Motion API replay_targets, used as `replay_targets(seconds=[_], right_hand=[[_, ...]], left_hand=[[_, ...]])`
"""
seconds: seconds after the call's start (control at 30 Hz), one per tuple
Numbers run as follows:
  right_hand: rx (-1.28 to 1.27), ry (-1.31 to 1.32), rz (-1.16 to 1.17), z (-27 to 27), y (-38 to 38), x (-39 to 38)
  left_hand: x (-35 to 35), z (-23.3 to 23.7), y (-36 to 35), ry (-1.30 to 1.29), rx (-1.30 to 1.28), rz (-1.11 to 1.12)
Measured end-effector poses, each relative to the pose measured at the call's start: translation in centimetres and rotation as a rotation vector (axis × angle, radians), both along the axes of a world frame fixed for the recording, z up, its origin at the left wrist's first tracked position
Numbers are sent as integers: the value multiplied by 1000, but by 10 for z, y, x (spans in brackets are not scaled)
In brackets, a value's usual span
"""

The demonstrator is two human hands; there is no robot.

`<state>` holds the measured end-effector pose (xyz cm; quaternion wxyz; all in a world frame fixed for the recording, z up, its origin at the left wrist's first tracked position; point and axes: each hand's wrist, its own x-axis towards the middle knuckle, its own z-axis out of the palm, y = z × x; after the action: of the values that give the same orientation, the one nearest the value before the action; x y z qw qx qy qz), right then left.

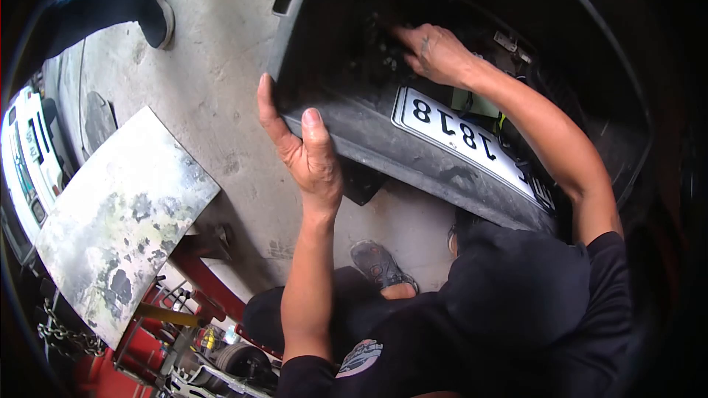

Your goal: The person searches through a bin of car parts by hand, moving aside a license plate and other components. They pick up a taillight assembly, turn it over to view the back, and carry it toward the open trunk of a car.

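Note:
My left hand (313,158) grips the near left corner of a large black plastic bin (354,136), its thumb and a finger spread on either side of the rim. My right hand (439,55) reaches into the dark inside of the bin, one finger stretched forward and blurred at the tip. Small shiny bits lie below that finger, too dark to name. A white licence plate (461,133) reading 1818 rests along the bin's near side, upside down to me. Beside it, partly under my right forearm, is a greenish-yellow item (476,103).
A worn, stained metal sheet (136,214) stands at left above red equipment (147,346) and a chain (70,332). A white vehicle front (33,155) is at far left. Another person's leg and shoe (155,11) show at upper left on the concrete floor (221,51).

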<state>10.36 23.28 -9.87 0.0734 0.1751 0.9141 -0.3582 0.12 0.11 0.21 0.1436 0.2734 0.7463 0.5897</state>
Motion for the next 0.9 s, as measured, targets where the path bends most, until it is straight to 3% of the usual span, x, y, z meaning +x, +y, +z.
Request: replay_targets(seconds=[0.1, 0.17, 0.27, 0.4, 0.5, 0.57, 0.6, 0.67, 0.77, 0.9], right_hand=[[52, 58, 9, -7, 10, 0], [261, 252, -114, -12, 36, -5], [463, -47, 31, 0, 75, -26], [509, -149, 196, -59, 90, -49], [422, 80, 58, -65, 87, -38], [506, 534, 133, -85, 94, -12], [508, 533, 135, -76, 93, -5], [282, 197, 71, -42, 81, 15], [313, 197, -87, -23, 71, 22], [393, 78, -129, -29, 77, 15]], left_hand=[[0, -1, 0, -43, 33, -1], [-1, -6, -2, -62, 44, 3], [0, -7, -3, -92, 58, 0], [-2, -6, -3, -24, 9, -5], [-1, -5, -2, -75, 43, -6], [0, -4, -3, -71, 40, -8], [-1, -4, -2, -65, 36, -9], [0, -5, -1, -93, 58, -6], [1, -4, -1, -100, 64, -2], [0, -2, 0, -51, 32, -6]])
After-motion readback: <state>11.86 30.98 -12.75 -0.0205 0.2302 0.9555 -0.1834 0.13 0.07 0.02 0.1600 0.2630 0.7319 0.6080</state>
